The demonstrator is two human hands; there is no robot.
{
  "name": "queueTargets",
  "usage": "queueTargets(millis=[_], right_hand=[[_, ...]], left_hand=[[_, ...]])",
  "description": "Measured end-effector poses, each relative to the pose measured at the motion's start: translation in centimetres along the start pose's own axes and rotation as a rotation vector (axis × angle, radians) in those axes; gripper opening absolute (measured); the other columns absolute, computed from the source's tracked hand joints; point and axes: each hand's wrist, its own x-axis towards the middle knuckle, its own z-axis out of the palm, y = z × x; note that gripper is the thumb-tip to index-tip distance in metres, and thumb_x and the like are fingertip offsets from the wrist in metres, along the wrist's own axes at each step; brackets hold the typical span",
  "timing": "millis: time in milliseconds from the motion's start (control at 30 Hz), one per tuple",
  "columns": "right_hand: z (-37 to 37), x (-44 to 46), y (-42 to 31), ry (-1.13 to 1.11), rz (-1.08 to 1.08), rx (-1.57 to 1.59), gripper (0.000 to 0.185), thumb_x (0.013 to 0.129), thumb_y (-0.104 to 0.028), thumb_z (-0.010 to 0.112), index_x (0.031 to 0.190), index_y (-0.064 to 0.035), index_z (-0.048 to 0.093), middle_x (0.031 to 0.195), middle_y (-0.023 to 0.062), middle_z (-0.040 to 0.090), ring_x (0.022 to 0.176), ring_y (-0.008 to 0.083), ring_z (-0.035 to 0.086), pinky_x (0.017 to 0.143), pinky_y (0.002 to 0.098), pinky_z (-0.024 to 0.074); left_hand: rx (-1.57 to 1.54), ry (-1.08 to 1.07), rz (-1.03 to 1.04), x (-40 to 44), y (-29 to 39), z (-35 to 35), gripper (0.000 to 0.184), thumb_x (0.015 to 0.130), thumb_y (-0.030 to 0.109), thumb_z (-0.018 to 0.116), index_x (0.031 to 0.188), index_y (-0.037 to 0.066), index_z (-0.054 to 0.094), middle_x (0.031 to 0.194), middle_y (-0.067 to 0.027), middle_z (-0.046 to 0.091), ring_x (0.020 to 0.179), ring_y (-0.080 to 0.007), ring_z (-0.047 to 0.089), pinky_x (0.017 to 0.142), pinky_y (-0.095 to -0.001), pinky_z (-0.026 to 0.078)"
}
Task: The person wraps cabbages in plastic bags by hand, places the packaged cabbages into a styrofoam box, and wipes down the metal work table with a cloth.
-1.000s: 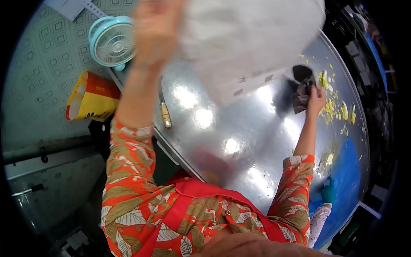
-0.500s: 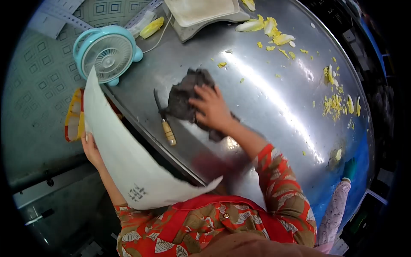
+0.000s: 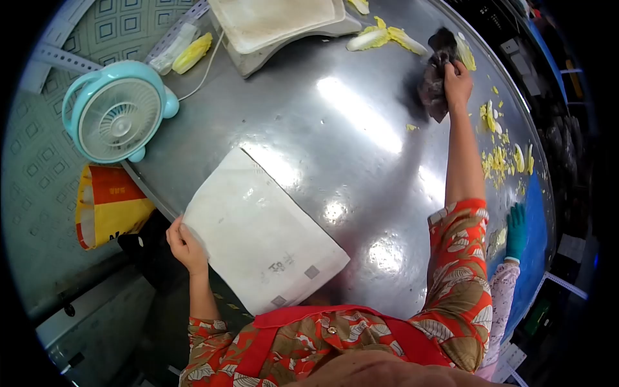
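A flat white board or sheet (image 3: 258,226) with faint printed marks lies over the near left edge of the metal table (image 3: 367,174). My left hand (image 3: 187,246) pinches its left edge. Farther off to the right, my right hand (image 3: 456,82) grips a dark, crumpled cloth (image 3: 433,87) at the table's far side. Yellow-white leaf pieces (image 3: 465,53) lie right beside the cloth, and small yellow scraps (image 3: 498,161) are scattered to its lower right.
A white scale (image 3: 277,26) stands at the back, with larger leaves (image 3: 369,39) to its right. At left are a light-blue fan (image 3: 119,116) and a red-yellow bag (image 3: 119,209). A co-worker's green-gloved hand (image 3: 516,232) rests over blue sheeting at right.
My right hand has carried the dark cloth from the table's near left to the far right. The white sheet has swung over the table edge, and the knife there is now out of sight.
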Motion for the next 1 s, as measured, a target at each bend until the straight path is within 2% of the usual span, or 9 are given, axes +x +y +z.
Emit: queueTargets(millis=[67, 167, 300, 500, 700, 833, 900, 967, 1000], right_hand=[[-1.3, -4.0, -3.9, -0.033, -0.206, 0.155, 0.03, 0.077, -0.021, 0.06, 0.097, 0.0016, 0.063, 0.102, 0.0181, 0.06, 0.095, 0.0311, 0.058, 0.084, 0.0352, 0.0439], [1.0, -10.9, -10.4, -0.108, -0.714, 0.246, 0.028, 0.066, -0.008, 0.06, 0.094, -0.0074, 0.064, 0.107, 0.0148, 0.058, 0.099, 0.0343, 0.054, 0.087, 0.0409, 0.0422], [8.9, -16.6, -14.3, -0.494, -0.917, 0.13, 0.033, 0.07, -0.012, 0.059, 0.103, -0.0141, 0.063, 0.116, 0.0084, 0.054, 0.11, 0.0276, 0.047, 0.092, 0.0416, 0.0365], [10.3, -8.6, -8.5, -0.377, -0.747, -0.136, 0.028, 0.073, -0.02, 0.055, 0.098, -0.02, 0.065, 0.104, 0.0008, 0.058, 0.104, 0.0205, 0.051, 0.087, 0.0451, 0.0368], [6.3, 4.9, 3.0, -0.239, -0.204, -0.338, 0.03, 0.077, -0.024, 0.052, 0.102, -0.0155, 0.065, 0.099, 0.011, 0.064, 0.089, 0.0288, 0.061, 0.079, 0.0396, 0.0468], [-4.5, -0.1, 1.1, -0.125, -0.32, 0.082, 0.027, 0.078, -0.015, 0.05, 0.1, -0.0052, 0.062, 0.09, 0.0162, 0.063, 0.085, 0.0313, 0.061, 0.074, 0.0342, 0.0458], [-10.2, -7.5, -2.0, -0.267, -0.345, 0.128, 0.027, 0.075, -0.01, 0.052, 0.099, 0.0007, 0.06, 0.094, 0.0161, 0.062, 0.087, 0.0308, 0.06, 0.073, 0.033, 0.046], [-12.0, -14.8, -1.3, -0.259, -0.779, 0.084, 0.033, 0.067, -0.003, 0.055, 0.099, -0.0076, 0.063, 0.097, 0.0151, 0.062, 0.093, 0.0322, 0.058, 0.079, 0.0402, 0.045], [-13.3, -18.2, -3.4, -0.501, -0.76, 0.121, 0.036, 0.064, -0.004, 0.058, 0.099, -0.01, 0.063, 0.106, 0.0143, 0.059, 0.098, 0.0301, 0.056, 0.082, 0.0433, 0.0437]], left_hand=[[0.239, -0.001, 0.156, 0.3, 0.5, 0.8, 0.019, 0.086, 0.007, 0.048, 0.099, 0.0, 0.06, 0.085, -0.0114, 0.056, 0.084, -0.0261, 0.048, 0.077, -0.0347, 0.037], [0.279, -0.031, 0.155, 0.4, 0.8, 1.0, 0.019, 0.086, 0.006, 0.048, 0.1, 0.0, 0.06, 0.087, -0.012, 0.057, 0.085, -0.0265, 0.05, 0.078, -0.035, 0.037], [0.252, -0.002, 0.105, 0.3, 0.2, 1.0, 0.02, 0.087, 0.005, 0.046, 0.101, -0.001, 0.059, 0.091, -0.0126, 0.058, 0.087, -0.0265, 0.051, 0.08, -0.0347, 0.037], [0.233, -0.038, 0.092, 0.2, -0.1, 0.7, 0.02, 0.088, 0.006, 0.045, 0.103, -0.002, 0.057, 0.093, -0.0115, 0.056, 0.088, -0.0233, 0.05, 0.079, -0.0322, 0.038], [0.183, -0.052, 0.05, 0.1, 0.5, 0.5, 0.021, 0.091, 0.007, 0.043, 0.105, -0.002, 0.055, 0.099, -0.0127, 0.054, 0.09, -0.022, 0.049, 0.08, -0.0309, 0.039], [0.212, -0.045, 0.047, 0.1, 0.0, 0.6, 0.022, 0.091, 0.008, 0.044, 0.108, -0.002, 0.054, 0.102, -0.014, 0.054, 0.094, -0.0231, 0.051, 0.082, -0.0321, 0.04], [0.155, -0.037, 0.022, 0.1, 0.1, 0.8, 0.023, 0.091, 0.007, 0.044, 0.109, -0.003, 0.054, 0.104, -0.0147, 0.054, 0.093, -0.0221, 0.052, 0.083, -0.0314, 0.041], [0.168, -0.043, 0.051, 0.2, -0.5, 0.6, 0.023, 0.091, 0.007, 0.044, 0.11, -0.003, 0.054, 0.106, -0.0153, 0.053, 0.095, -0.0219, 0.052, 0.084, -0.031, 0.041], [0.208, -0.04, 0.067, 0.3, -0.2, 0.6, 0.024, 0.091, 0.007, 0.044, 0.109, -0.004, 0.054, 0.105, -0.0149, 0.055, 0.094, -0.0213, 0.053, 0.085, -0.0305, 0.041]])
